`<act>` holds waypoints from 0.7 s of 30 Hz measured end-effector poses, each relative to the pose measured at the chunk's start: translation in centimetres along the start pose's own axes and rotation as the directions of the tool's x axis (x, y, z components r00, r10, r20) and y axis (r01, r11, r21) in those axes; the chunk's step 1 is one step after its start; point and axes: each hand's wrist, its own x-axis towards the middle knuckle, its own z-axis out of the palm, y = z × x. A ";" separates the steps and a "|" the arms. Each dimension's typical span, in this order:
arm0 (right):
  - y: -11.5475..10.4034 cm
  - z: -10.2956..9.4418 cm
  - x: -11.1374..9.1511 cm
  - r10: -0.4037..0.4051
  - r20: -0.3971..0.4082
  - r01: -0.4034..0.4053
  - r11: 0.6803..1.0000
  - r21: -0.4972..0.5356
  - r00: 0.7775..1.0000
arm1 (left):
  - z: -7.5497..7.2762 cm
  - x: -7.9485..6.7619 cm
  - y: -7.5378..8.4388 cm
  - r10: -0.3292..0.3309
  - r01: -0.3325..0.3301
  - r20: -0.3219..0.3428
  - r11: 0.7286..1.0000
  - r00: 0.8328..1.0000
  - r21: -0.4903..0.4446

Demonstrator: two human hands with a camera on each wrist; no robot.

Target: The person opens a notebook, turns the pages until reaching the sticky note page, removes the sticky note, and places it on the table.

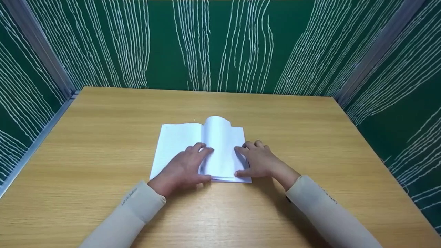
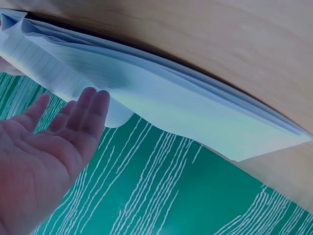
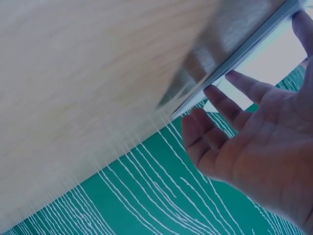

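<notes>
Leaning over a wooden table (image 1: 310, 131), a person sets both bare hands to an open notebook (image 1: 179, 137) of white pages, which lies near the middle of the tabletop. A leaf (image 1: 217, 137) arches up beside the central fold, its top edge standing above the page at right; faint ruled lines show in the left wrist view. The left hand (image 1: 184, 167) reaches across the lower left page, loosely spread and gripping nothing, its fingertips at the arched leaf's left side; whether they touch it cannot be told. At the opposite edge, the right hand (image 1: 260, 160) is relaxed and spread wide, thumb near the lower right corner and index fingertip over the page, with no grip on the paper. Pale sleeves (image 1: 120, 217) printed with dark lettering cover both forearms. Behind the table, green panels (image 1: 165, 51) streaked with wavy white lines meet gray corner posts (image 1: 41, 48).
</notes>
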 end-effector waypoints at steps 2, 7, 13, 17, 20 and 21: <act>0.1 -0.1 -0.1 -0.002 0.016 0.002 1.000 0.011 1.000 | 0.0 -0.1 0.0 -0.013 0.013 0.009 1.000 1.000 0.000; 0.3 -0.4 -0.5 -0.001 0.052 -0.001 0.999 0.041 0.999 | 0.2 -0.2 -0.2 -0.031 0.031 0.014 0.999 0.999 -0.007; 0.7 -0.3 -0.7 -0.014 0.072 0.010 0.999 0.051 0.997 | 0.1 -0.7 -0.8 -0.008 0.008 -0.004 1.000 1.000 -0.001; 0.8 -0.3 -0.8 -0.018 0.081 0.014 0.998 0.055 0.997 | -0.1 -1.1 -1.2 0.010 -0.010 -0.026 1.000 1.000 0.008; 0.8 -0.2 -0.7 -0.013 0.091 0.008 0.998 0.056 0.996 | -0.1 -1.3 -1.5 0.014 -0.014 -0.038 1.000 0.999 0.003; 0.8 -0.2 -0.7 -0.011 0.095 0.006 0.998 0.055 0.995 | -0.1 -1.4 -1.6 0.017 -0.017 -0.042 1.000 0.999 0.001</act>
